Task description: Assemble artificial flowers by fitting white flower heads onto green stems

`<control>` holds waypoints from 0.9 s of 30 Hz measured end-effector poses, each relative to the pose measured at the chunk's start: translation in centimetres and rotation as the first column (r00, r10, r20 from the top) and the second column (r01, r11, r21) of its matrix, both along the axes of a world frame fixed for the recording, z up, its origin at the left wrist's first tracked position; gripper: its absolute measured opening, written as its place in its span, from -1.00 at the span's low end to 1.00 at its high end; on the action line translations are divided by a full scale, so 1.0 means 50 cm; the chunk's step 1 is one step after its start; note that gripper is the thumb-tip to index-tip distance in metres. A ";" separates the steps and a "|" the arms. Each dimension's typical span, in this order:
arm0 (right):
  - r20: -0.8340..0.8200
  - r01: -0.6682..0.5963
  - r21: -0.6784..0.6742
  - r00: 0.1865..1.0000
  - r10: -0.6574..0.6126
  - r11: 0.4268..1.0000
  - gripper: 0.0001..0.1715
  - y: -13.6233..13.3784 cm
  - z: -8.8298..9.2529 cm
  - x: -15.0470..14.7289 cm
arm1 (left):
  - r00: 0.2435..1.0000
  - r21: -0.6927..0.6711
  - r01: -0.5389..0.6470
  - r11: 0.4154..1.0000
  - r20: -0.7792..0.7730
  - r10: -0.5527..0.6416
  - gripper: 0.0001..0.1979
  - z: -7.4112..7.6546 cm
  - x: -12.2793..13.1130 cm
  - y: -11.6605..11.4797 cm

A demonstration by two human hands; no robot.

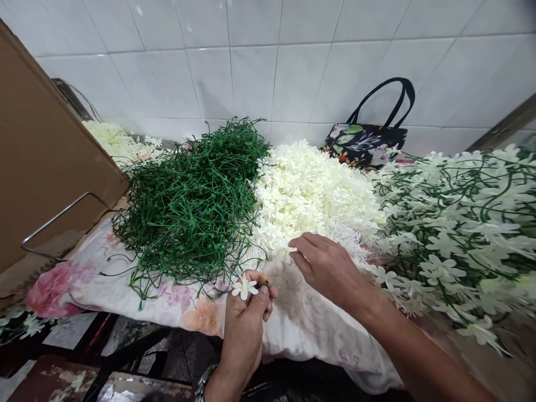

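Note:
My left hand [249, 318] is closed in a pinch on an artificial flower stem; one white flower [244, 287] shows beside the fingers, and a green tip pokes out by the thumb. To its right, my right hand [324, 265] reaches to the front edge of a heap of loose white flower heads [310, 190]. A small pale flower piece [292, 249] sits between its thumb and fingertips. Left of that heap lies a large tangle of green plastic stems [192, 201]. Finished-looking white flowers on green stems [452, 240] are piled at the right.
A floral cloth [163, 293] covers the work surface. At the left stand a cardboard box [46, 151] and a bent metal wire handle [58, 218]. Against the tiled wall [251, 67] leans a black floral bag [366, 142]. More pale flowers [113, 139] lie at the back left.

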State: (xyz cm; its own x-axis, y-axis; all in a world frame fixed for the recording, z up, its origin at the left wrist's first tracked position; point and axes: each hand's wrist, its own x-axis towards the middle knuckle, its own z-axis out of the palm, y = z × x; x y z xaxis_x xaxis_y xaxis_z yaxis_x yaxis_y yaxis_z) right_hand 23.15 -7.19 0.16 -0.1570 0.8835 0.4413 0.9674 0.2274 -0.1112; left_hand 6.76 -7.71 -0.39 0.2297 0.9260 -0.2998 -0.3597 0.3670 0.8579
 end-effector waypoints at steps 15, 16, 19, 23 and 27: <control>-0.369 -0.016 -0.027 0.929 0.005 1.000 -0.78 0.007 0.016 0.004 | 0.991 0.145 0.021 0.989 -0.136 -0.001 -0.75 -0.012 0.011 0.047; -0.446 -0.034 -0.075 0.895 -0.003 0.997 -0.79 -0.001 0.022 -0.001 | 0.987 0.171 0.026 0.985 -0.161 0.002 -0.71 -0.010 0.014 0.051; -0.679 -0.159 -0.251 0.732 -0.057 0.955 -0.81 -0.023 0.032 -0.016 | 0.979 0.232 0.101 0.967 -0.195 -0.056 -0.77 -0.007 0.022 0.056; -0.725 -0.191 -0.290 0.684 -0.084 0.938 -0.81 -0.044 0.027 -0.017 | 0.976 0.199 0.161 0.967 -0.176 -0.127 -0.95 -0.011 0.028 0.052; -0.452 0.049 -0.125 0.886 -0.100 0.991 -0.81 -0.055 0.018 0.015 | 0.986 0.136 0.113 0.984 -0.134 -0.095 -0.91 -0.025 0.022 0.045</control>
